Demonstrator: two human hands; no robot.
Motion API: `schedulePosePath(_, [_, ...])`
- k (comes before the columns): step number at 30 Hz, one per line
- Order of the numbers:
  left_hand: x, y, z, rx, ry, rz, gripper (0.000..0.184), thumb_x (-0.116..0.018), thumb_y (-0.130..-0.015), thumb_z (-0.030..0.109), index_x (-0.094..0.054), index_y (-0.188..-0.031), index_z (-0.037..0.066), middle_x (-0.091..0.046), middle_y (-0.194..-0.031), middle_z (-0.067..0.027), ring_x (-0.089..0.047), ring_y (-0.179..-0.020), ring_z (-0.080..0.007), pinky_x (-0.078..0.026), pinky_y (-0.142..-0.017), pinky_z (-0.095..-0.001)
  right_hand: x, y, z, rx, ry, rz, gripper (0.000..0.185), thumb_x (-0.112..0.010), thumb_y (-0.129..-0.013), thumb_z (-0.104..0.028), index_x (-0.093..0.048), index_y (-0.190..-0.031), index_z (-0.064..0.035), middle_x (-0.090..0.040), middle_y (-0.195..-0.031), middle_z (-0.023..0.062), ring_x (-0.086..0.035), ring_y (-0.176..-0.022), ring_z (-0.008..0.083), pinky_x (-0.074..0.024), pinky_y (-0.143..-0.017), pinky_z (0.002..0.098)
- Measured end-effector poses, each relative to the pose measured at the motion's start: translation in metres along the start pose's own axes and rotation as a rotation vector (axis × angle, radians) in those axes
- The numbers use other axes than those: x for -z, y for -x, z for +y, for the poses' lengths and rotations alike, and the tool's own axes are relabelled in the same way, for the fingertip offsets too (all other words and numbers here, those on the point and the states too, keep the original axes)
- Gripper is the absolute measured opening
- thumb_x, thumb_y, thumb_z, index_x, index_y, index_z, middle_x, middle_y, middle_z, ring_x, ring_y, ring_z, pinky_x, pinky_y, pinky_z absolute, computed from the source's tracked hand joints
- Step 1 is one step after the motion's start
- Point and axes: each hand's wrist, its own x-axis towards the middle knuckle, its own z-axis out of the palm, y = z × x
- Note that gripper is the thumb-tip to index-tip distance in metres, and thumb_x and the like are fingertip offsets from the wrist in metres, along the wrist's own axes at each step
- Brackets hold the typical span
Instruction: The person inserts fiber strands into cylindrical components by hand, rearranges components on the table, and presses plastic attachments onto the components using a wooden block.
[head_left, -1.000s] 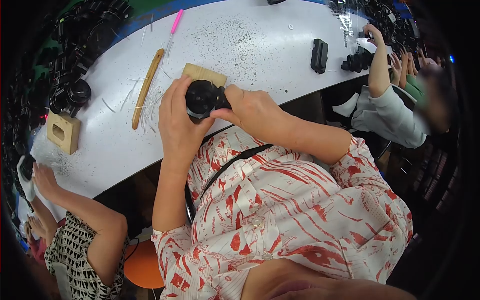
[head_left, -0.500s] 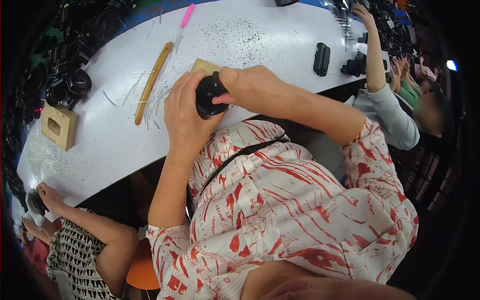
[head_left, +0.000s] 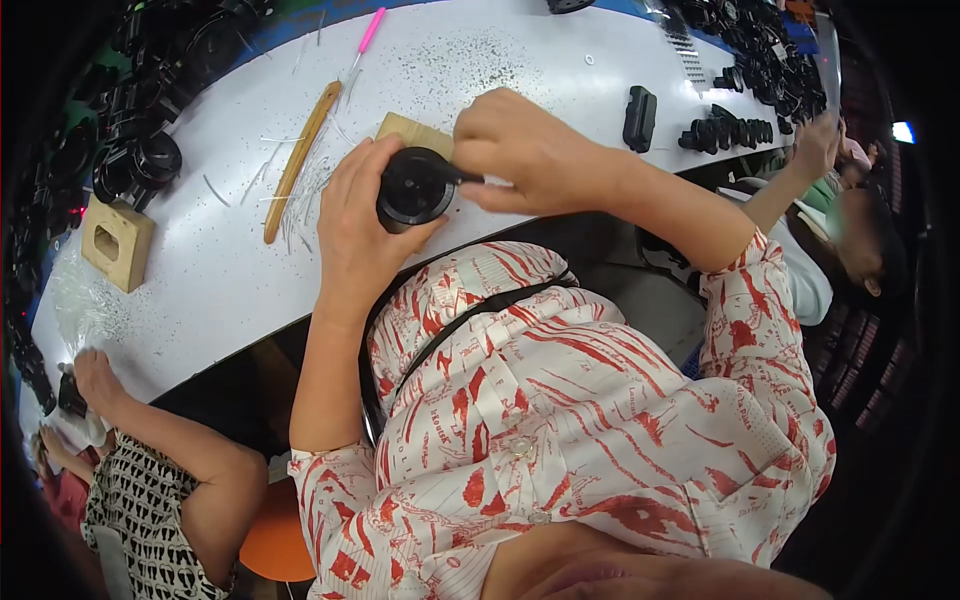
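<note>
A black round housing (head_left: pixel 414 187) with a flat dark face is in my left hand (head_left: pixel 352 225). The thumb and fingers wrap round its side, over the near edge of the table. My right hand (head_left: pixel 525 150) is closed just right of it. Its fingertips pinch a dark narrow piece (head_left: pixel 464 176) that reaches out from the housing's rim; I cannot tell if it is joined to it. Behind the housing lies a pale wooden block (head_left: pixel 418 131), partly covered by my hands.
A wooden stick (head_left: pixel 302 160) lies among thin clear strips (head_left: pixel 305 205). Near it are a pink-handled tool (head_left: pixel 372 30) and scattered specks (head_left: pixel 470 60). A holed wooden block (head_left: pixel 120 245) stands left; a black part (head_left: pixel 640 118) lies right. Co-workers sit on both sides.
My right hand has moved from the top of the housing out to its right side. The housing's flat face shows more now. At right, a co-worker's arm has drawn back.
</note>
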Motion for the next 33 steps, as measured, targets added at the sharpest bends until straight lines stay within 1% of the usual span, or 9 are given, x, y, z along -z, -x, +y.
schedulePosePath(2, [-0.002, -0.001, -0.001, 0.002, 0.006, -0.003, 0.082, -0.094, -0.062, 0.019, -0.059, -0.135, 0.01, -0.064, -0.131, -0.0124, -0.057, -0.129, -0.0343, -0.045, -0.107, -0.0451, -0.004, 0.0, -0.001, 0.066, 0.0, 0.029, 0.027, -0.076, -0.081, -0.024, -0.057, -0.087, -0.0065, -0.057, -0.092, 0.0095, -0.055, -0.089, 0.0304, -0.0453, -0.084, 0.0417])
schedulePosePath(5, [-0.002, 0.0, -0.002, 0.02, 0.008, 0.003, 0.08, -0.094, -0.062, 0.02, -0.06, -0.134, 0.01, -0.064, -0.131, -0.0126, -0.057, -0.129, -0.0344, -0.045, -0.107, -0.0451, -0.01, -0.006, 0.002, 0.16, 0.007, -0.04, 0.027, -0.077, -0.075, -0.022, -0.057, -0.085, -0.0073, -0.054, -0.092, 0.0082, -0.055, -0.091, 0.0281, -0.0444, -0.086, 0.0413])
schedulePosePath(10, [-0.005, 0.0, -0.004, 0.01, 0.008, 0.031, 0.077, -0.094, -0.063, 0.022, -0.062, -0.132, 0.01, -0.064, -0.131, -0.0121, -0.058, -0.128, -0.0342, -0.045, -0.107, -0.0454, -0.014, -0.017, 0.002, 0.216, 0.0, -0.115, 0.026, -0.077, -0.073, -0.021, -0.056, -0.084, -0.0081, -0.051, -0.088, 0.0069, -0.055, -0.089, 0.0275, -0.0443, -0.084, 0.0407])
schedulePosePath(14, [-0.005, 0.0, -0.006, 0.021, 0.015, 0.019, 0.077, -0.093, -0.062, 0.022, -0.062, -0.131, 0.01, -0.065, -0.131, -0.0113, -0.058, -0.128, -0.0336, -0.045, -0.107, -0.0454, -0.015, -0.022, 0.001, 0.235, -0.011, -0.15, 0.026, -0.077, -0.072, -0.02, -0.055, -0.082, -0.0092, -0.052, -0.089, 0.0062, -0.055, -0.087, 0.0264, -0.0431, -0.08, 0.0395])
schedulePosePath(18, [-0.005, -0.001, -0.006, 0.028, 0.029, 0.016, 0.077, -0.092, -0.06, 0.018, -0.063, -0.131, 0.01, -0.065, -0.13, -0.0104, -0.058, -0.128, -0.0329, -0.044, -0.107, -0.0453, -0.026, -0.023, -0.006, 0.225, 0.009, -0.055, 0.028, -0.078, -0.069, -0.02, -0.055, -0.081, -0.0095, -0.053, -0.088, 0.0059, -0.054, -0.085, 0.0254, -0.0413, -0.075, 0.0383])
schedulePosePath(21, [-0.007, 0.0, -0.007, 0.019, 0.038, 0.037, 0.077, -0.091, -0.059, 0.015, -0.063, -0.13, 0.01, -0.066, -0.13, -0.0098, -0.058, -0.128, -0.0326, -0.044, -0.107, -0.0453, -0.043, -0.029, -0.022, 0.113, 0.108, 0.11, 0.028, -0.078, -0.067, -0.019, -0.055, -0.08, -0.0092, -0.054, -0.088, 0.006, -0.054, -0.082, 0.0249, -0.0403, -0.072, 0.0381])
schedulePosePath(26, [-0.009, 0.001, -0.007, 0.035, 0.049, 0.06, 0.071, -0.087, -0.062, 0.011, -0.064, -0.13, 0.011, -0.067, -0.129, -0.0104, -0.058, -0.128, -0.0324, -0.045, -0.107, -0.0446, -0.055, -0.031, -0.033, 0.012, 0.187, 0.22, 0.028, -0.078, -0.065, -0.018, -0.055, -0.079, -0.0089, -0.055, -0.086, 0.0059, -0.055, -0.082, 0.0252, -0.0409, -0.072, 0.0387])
schedulePosePath(29, [-0.011, 0.002, -0.011, 0.019, 0.041, 0.076, 0.068, -0.086, -0.065, 0.01, -0.064, -0.129, 0.011, -0.067, -0.129, -0.0111, -0.059, -0.128, -0.0323, -0.045, -0.107, -0.0441, -0.063, -0.028, -0.042, -0.112, 0.235, 0.265, 0.027, -0.079, -0.066, -0.018, -0.056, -0.079, -0.0088, -0.056, -0.086, 0.0061, -0.055, -0.081, 0.0255, -0.0412, -0.073, 0.0388])
schedulePosePath(33, [-0.014, 0.004, -0.013, 0.014, 0.06, 0.114, 0.064, -0.083, -0.067, 0.009, -0.064, -0.129, 0.011, -0.067, -0.128, -0.012, -0.059, -0.127, -0.0327, -0.046, -0.107, -0.0438, -0.071, -0.034, -0.047, -0.155, 0.246, 0.37, 0.026, -0.078, -0.071, -0.019, -0.056, -0.08, -0.0079, -0.056, -0.085, 0.007, -0.055, -0.081, 0.0268, -0.0417, -0.074, 0.0403])
